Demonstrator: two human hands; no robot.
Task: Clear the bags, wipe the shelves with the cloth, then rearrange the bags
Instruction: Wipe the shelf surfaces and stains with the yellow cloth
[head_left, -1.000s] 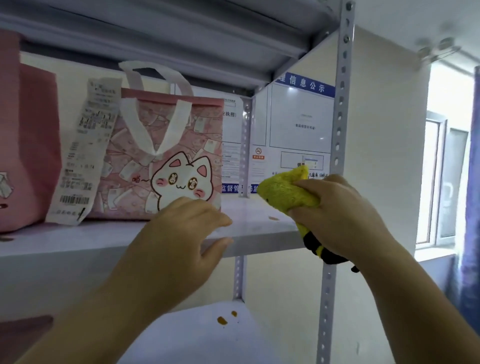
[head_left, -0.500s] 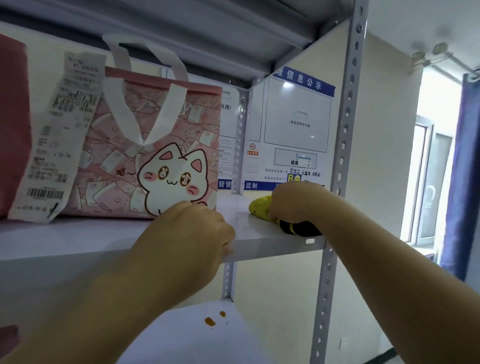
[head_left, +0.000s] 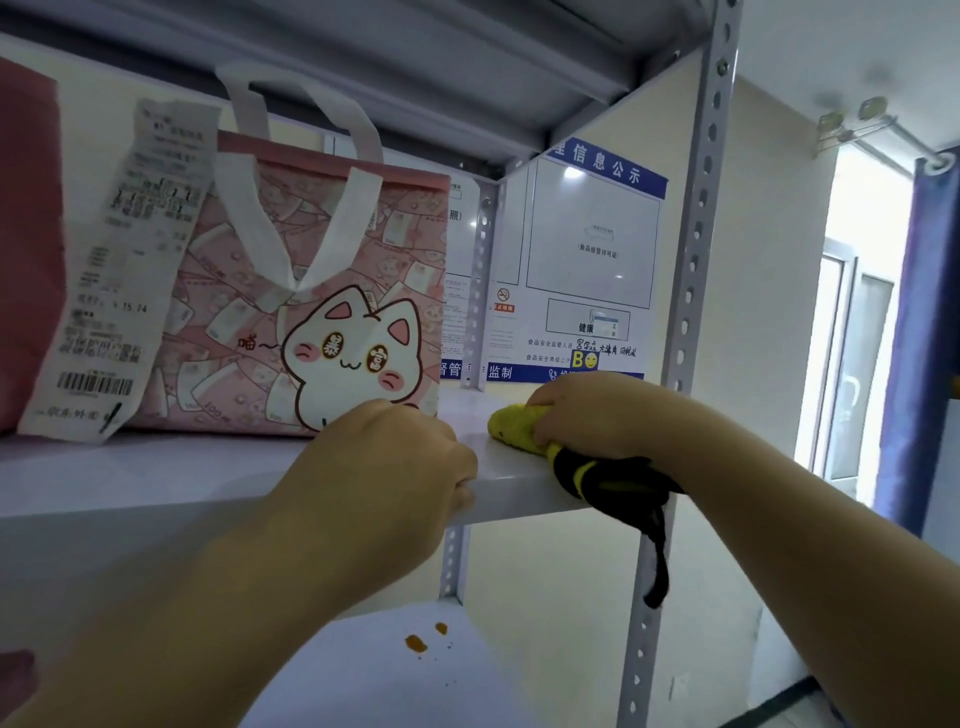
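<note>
A pink bag with a white cat picture and white handles (head_left: 291, 291) stands on the white upper shelf (head_left: 156, 473). A long paper receipt (head_left: 119, 291) hangs in front of its left side. My left hand (head_left: 384, 462) grips the front edge of that shelf, just below the cat. My right hand (head_left: 597, 415) grips a yellow and black cloth (head_left: 519, 428) and presses it on the shelf's right end; the cloth's black part hangs over the edge. A second, darker pink bag (head_left: 26, 234) shows at the far left.
A lower white shelf (head_left: 389, 675) carries orange stains (head_left: 415, 644). Perforated grey posts (head_left: 691, 291) frame the rack. A blue and white notice board (head_left: 587, 260) hangs on the wall behind. A window and blue curtain (head_left: 930, 338) are at the right.
My right hand brought the cloth from the air in front of the shelf down onto the shelf's right end. My left hand curled onto the shelf's front edge.
</note>
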